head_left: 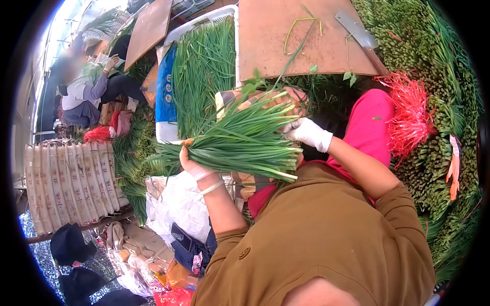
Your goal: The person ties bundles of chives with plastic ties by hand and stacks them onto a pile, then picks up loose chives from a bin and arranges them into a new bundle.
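Note:
A large bundle of garlic chives [240, 140] lies across my lap, its green leaves to the left and pale stem ends to the right. My left hand [193, 164] is closed around the leafy end; the thumb shows, but the other fingers are hidden under the leaves. White covering wraps part of that hand, and a pale band circles the wrist. At the stem ends, my right hand [309, 134], in a white glove, has its fingers closed on stems at the far edge of the bundle. Patterned cloth [296, 97] shows behind the bundle.
A white basket [165, 132] of chives stands ahead. Right of it, a cleaver [356, 30] rests on a wooden board [265, 35]. Red ties [408, 115] hang beside stacked chives [444, 168] at right. A co-worker [84, 92] sits far left behind bundled pale sacking [74, 181].

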Available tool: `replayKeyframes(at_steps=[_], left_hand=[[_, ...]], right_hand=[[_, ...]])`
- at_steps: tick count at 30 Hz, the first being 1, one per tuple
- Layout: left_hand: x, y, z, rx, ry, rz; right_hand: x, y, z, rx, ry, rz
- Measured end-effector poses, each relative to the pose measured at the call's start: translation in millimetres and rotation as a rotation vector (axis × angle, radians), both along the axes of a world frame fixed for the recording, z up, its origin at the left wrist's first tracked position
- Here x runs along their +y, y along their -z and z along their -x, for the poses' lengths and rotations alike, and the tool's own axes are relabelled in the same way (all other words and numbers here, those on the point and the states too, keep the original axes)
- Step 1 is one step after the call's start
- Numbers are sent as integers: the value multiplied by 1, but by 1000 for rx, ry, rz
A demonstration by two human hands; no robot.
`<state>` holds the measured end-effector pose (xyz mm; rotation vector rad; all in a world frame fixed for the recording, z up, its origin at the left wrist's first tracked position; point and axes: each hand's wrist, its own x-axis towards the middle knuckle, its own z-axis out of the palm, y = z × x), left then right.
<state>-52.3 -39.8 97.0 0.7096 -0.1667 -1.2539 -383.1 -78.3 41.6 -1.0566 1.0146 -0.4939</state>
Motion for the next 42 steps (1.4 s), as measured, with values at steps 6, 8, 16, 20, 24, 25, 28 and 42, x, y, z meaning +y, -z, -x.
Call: replayKeyframes(at_steps=[6,8,16,20,24,25,28,42], left_hand=[[-2,27,-7,-32,-78,-38],[-5,25,-7,-42,-87,15],[-7,1,-1,-1,-39,133],[-11,-9,-4,61,161,349],[-12,-24,1,-78,17,213],[-16,-20,1,-112,-22,164],[-17,-5,0,3,-68,8],[3,50,-28,100,-82,-89]], right_hand=[[-12,1,21,-564,68,-414],[-13,0,20,-684,90,-466],[-20,-42,20,-865,241,-503],[-20,-39,23,-651,54,-218],[-14,-73,32,-649,130,-185],[-12,-96,31,-640,198,-143],[-18,-93,54,-671,200,8],[0,65,33,-376,147,18]])
